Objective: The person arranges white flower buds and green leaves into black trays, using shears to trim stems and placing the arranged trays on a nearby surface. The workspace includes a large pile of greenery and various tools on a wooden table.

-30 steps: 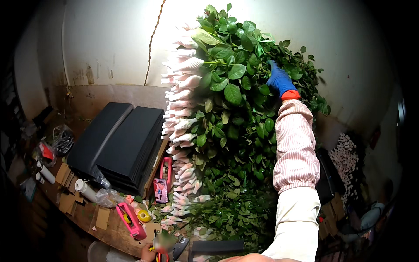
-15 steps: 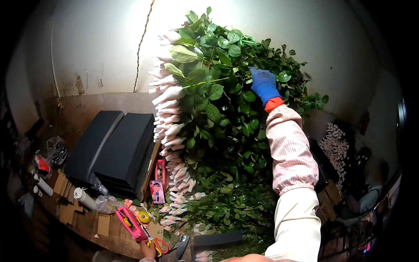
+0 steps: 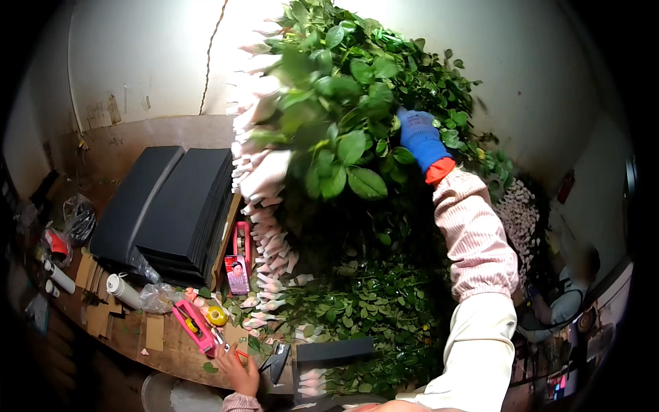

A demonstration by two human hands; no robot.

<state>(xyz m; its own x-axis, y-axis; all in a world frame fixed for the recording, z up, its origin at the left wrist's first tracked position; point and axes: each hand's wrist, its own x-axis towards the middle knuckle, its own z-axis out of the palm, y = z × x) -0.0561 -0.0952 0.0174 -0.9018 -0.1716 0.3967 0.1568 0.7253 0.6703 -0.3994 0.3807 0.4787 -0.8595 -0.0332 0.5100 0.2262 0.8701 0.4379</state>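
My right hand [image 3: 419,136], in a blue knit glove with a red cuff, reaches far into a tall heap of leafy rose stems. Its closed fingers grip a rose stem; the leaves [image 3: 351,147] in front loom large and partly blurred. At the left end of that stem is a rose head [image 3: 266,174] in a pale net sleeve. My bare left hand [image 3: 238,369] is low on the wooden table, its fingers bent over the handles of a pair of scissors [image 3: 241,355]. Beside those fingers lies a pink tape dispenser [image 3: 194,328]. The right fingertips are hidden among leaves.
Stacked black sheets [image 3: 185,216] stand at left, near a white bottle [image 3: 123,290]. A yellow tape roll [image 3: 217,315], a phone [image 3: 237,275], a second pink dispenser [image 3: 241,239] and a black stapler-like tool [image 3: 276,362] lie around. Another person [image 3: 566,295] sits at far right.
The gripped rose has risen nearer to me, its leaves now larger and blurred. My left hand has slid onto the scissors' handles. The whole view has shifted slightly.
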